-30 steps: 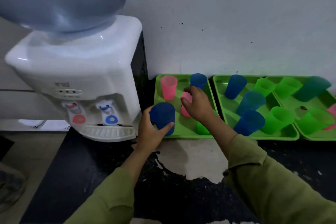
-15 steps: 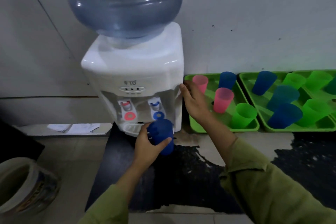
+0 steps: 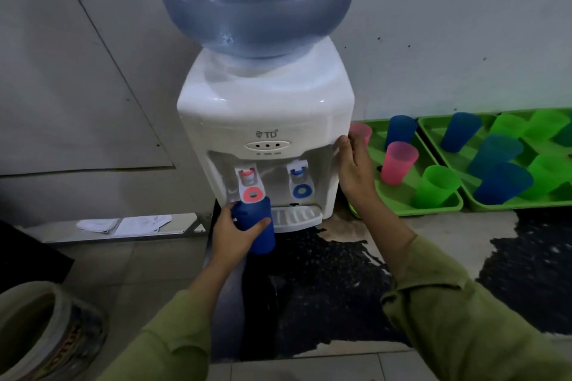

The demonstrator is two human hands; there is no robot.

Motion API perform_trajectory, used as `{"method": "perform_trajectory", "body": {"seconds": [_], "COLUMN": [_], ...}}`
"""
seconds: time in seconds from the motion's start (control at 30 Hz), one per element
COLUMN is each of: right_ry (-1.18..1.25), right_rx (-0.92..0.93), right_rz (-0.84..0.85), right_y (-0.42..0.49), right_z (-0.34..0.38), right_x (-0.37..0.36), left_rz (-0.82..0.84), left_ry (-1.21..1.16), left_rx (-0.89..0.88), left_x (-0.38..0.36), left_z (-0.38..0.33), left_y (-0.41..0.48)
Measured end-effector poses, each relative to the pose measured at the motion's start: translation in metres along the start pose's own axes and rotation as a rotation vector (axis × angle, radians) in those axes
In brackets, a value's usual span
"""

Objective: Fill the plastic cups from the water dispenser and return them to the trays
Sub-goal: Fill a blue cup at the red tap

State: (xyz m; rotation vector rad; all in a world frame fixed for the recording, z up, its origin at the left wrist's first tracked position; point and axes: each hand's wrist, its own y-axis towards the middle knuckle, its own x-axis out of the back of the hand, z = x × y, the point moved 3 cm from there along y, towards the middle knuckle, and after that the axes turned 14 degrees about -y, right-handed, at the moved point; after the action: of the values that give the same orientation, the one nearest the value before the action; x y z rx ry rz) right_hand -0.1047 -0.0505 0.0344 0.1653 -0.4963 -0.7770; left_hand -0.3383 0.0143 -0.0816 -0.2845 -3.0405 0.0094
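Left hand (image 3: 230, 237) gripped the blue cup (image 3: 258, 227), rim tucked under the red tap (image 3: 249, 185) of the water dispenser (image 3: 266, 120), just left of the drip tray (image 3: 297, 216). Right hand (image 3: 354, 170) lay flat, fingers spread, on the dispenser's right edge. Remaining cups stood in green trays (image 3: 433, 209) against the wall; dark table in front was bare.

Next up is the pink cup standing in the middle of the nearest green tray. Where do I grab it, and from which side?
Grip the pink cup around its side wall just below the rim, probably coming from the front left. It stands upright, mouth up. The blue cup stands behind it and the green cup close at its front right, so that side looks clearest.
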Motion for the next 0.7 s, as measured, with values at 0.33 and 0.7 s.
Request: {"method": "perform_trajectory", "body": {"seconds": [0.33, 0.7], "right_ry": [-0.007, -0.135], "right_rx": [0.011, -0.06], "right_rz": [0.021, -0.02], "right_y": [-0.008, -0.024], "right_z": [-0.003, -0.02], "right_x": [-0.003, -0.011], "left_rz": [0.093, 0.164], "left_ry": [-0.035, 0.039], "left_rx": [-0.041, -0.054], "left_x": [0.0, -0.001], "left_z": [-0.003, 0.004], "left_y": [0.029, 0.04]}}
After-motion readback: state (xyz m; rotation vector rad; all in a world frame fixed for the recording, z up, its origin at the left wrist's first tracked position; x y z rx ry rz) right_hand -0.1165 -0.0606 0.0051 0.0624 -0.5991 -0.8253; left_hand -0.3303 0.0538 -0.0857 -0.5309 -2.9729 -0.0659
